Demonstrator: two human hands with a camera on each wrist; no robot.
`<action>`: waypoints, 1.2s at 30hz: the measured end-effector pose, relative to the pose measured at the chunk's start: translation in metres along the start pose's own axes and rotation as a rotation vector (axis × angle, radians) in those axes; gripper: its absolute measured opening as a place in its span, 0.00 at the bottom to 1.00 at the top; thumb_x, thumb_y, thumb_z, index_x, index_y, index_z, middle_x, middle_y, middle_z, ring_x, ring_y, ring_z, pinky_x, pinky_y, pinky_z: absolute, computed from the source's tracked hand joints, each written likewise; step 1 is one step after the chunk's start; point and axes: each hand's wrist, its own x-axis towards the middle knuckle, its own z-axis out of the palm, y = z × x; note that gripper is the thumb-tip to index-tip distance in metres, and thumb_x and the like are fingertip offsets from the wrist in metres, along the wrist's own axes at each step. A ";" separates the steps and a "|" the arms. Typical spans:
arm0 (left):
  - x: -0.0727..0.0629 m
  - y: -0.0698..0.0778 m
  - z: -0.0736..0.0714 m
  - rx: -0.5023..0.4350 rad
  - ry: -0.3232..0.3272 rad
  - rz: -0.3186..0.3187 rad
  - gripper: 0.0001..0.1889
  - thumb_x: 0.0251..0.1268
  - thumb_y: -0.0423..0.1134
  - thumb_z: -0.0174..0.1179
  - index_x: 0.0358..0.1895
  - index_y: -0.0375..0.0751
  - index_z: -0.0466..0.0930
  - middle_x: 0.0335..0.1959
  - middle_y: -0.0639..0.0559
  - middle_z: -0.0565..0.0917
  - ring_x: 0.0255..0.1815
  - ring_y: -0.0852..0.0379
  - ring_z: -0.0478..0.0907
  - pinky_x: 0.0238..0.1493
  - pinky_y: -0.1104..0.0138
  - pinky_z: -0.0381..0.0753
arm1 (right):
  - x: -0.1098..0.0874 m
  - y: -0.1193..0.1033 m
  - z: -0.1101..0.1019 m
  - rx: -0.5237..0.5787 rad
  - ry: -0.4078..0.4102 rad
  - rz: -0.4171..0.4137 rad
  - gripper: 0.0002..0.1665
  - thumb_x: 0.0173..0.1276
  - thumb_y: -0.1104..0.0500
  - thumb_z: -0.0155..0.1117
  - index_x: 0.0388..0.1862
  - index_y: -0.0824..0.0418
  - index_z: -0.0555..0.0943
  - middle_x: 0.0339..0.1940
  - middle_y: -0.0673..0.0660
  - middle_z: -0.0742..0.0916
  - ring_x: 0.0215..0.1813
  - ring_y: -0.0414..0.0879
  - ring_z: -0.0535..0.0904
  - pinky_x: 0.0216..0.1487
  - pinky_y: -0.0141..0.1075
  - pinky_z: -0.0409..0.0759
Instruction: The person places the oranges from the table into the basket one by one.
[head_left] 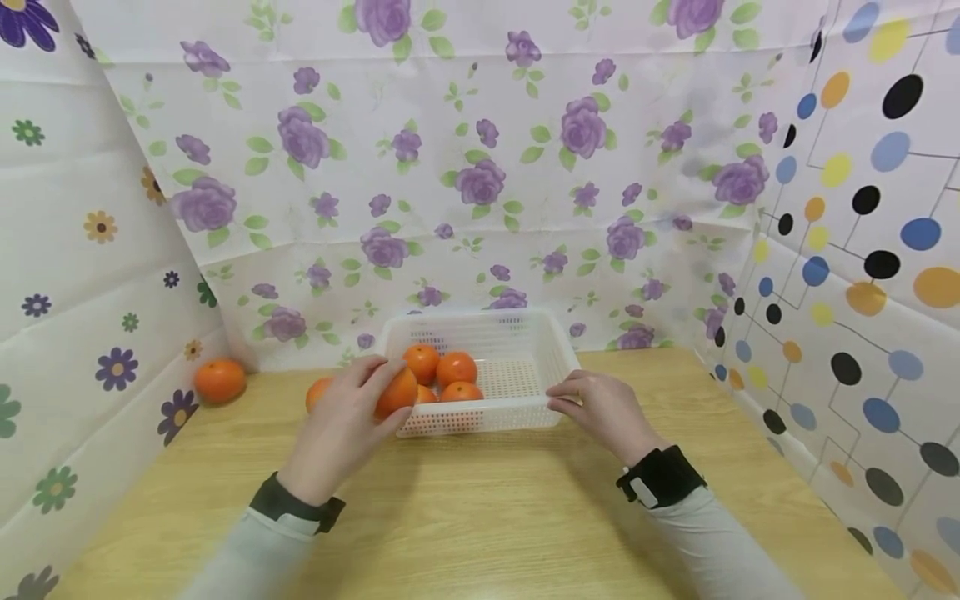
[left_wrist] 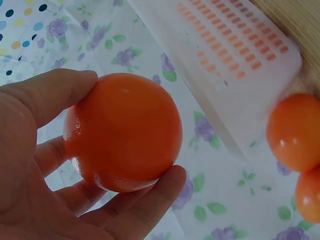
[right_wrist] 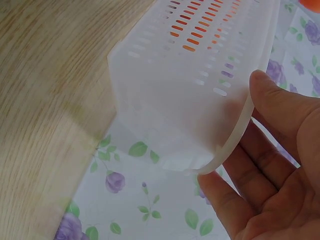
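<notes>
Left hand (head_left: pixel 341 433): fingers clamped on orange (left_wrist: pixel 125 132). Right hand (head_left: pixel 603 408): fingers pinching basket (head_left: pixel 517 403). Likely loading; next, lower inside, release.

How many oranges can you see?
8. Four oranges are in the basket, one is in the left hand, two are beside the basket, one is at the far left. More may be hidden.

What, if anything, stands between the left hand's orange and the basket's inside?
Nothing visible blocks the way in from above. The left hand holds the orange at the near left corner of the basket; I can't tell whether it clears the rim. Other oranges sit inside on the left; the right is bare.
</notes>
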 end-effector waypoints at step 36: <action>0.052 0.051 0.042 -0.068 -0.016 0.120 0.33 0.67 0.42 0.81 0.74 0.43 0.81 0.69 0.38 0.79 0.65 0.35 0.79 0.68 0.44 0.81 | -0.001 0.001 0.000 0.000 0.015 -0.036 0.10 0.72 0.55 0.81 0.49 0.57 0.95 0.42 0.50 0.93 0.38 0.44 0.89 0.41 0.44 0.88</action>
